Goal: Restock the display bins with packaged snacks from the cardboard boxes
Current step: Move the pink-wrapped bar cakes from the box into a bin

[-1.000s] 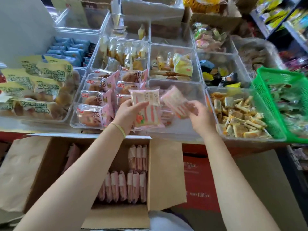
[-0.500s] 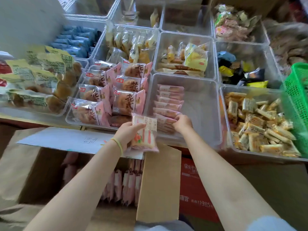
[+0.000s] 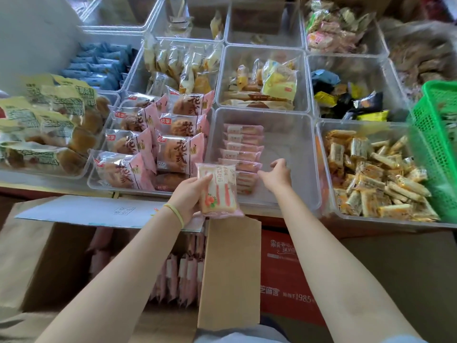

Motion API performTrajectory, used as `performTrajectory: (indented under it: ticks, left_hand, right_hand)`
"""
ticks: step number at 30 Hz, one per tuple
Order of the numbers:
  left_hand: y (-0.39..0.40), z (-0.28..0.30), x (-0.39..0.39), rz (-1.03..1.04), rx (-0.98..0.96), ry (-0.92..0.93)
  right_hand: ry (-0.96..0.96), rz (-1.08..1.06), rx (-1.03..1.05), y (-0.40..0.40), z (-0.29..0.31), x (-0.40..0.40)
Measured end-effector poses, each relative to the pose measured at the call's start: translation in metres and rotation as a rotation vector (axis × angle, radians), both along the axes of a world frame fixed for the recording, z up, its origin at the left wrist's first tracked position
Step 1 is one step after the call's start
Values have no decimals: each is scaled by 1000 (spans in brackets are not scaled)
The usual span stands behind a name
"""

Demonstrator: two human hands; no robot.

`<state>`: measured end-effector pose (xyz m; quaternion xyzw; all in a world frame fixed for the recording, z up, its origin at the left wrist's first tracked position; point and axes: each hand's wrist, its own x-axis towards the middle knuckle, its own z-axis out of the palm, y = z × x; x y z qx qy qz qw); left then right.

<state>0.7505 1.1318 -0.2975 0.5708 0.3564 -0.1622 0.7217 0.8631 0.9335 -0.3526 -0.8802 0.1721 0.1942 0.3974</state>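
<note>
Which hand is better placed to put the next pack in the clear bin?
Left. The left hand already holds a pink pack at the bin front edge; the right hand is inside, holding nothing, beside the row.

You face a pale, plain wall panel [image 3: 29, 38] at upper left, lit by soft, even daylight. Below the counter's wooden front edge [image 3: 49, 188] you see a red printed board [image 3: 284, 273], beside a dull brown surface [image 3: 400, 263] at lower right.

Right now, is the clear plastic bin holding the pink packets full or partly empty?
Partly empty: the clear plastic bin has one row of pink packets along its left; the rest is bare.
</note>
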Motion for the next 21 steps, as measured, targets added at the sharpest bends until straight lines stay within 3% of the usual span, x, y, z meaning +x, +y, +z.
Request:
performTrajectory:
  ticks: [2, 3, 6, 9, 11, 13, 15, 18, 21]
  left_hand:
    - [-5, 2, 5, 29, -71, -41]
    - [-8, 3, 7, 38, -115, -61]
    - [-18, 8, 12, 25, -267, -160]
    - [-25, 13, 15, -89, -266, -233]
    - [-27, 16, 17, -233, 31, -170]
    - [-20, 8, 19, -400, 557, -100]
    - [-14, 1, 16, -599, 923, -60]
    - [-17, -1, 13, -723, 1077, -52]
    - [-18, -2, 14, -736, 1094, -56]
  right_hand:
    - [-104, -41, 72, -5, 14, -6]
    - [-87, -57, 211, -6, 23, -10]
    - [149, 145, 592, -8, 56, -30]
    - [114, 395, 545, -12, 65, -40]
    - [-15, 328, 466, -16, 61, -37]
    - [-191, 255, 327, -23, 53, -29]
    - [-291, 314, 122, -30, 45, -22]
    - [-236, 518, -111, -24, 39, -18]
    - [-127, 638, -231, -5, 21, -19]
